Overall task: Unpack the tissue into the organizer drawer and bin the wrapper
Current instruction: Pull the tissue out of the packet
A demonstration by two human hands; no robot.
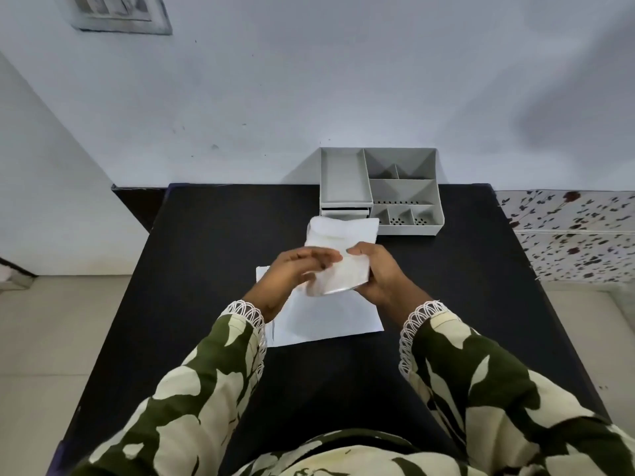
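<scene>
Both hands hold a white tissue pack (338,255) above the middle of the black table (213,235). My right hand (376,273) grips the clear wrapper (340,280) at its near end. My left hand (292,273) is blurred and closes on the wrapper's left side. White tissue (343,231) sticks out of the far end, toward the organizer. The grey organizer (379,190) stands at the table's far edge with several open compartments. Its small drawer (344,211) sits at the lower left front, just behind the tissue, and whether it is pulled out I cannot tell.
A white sheet of paper (326,321) lies flat on the table under my hands. A pale wall (309,97) rises right behind the organizer. A floral patterned surface (577,231) lies to the right of the table. No bin shows in view.
</scene>
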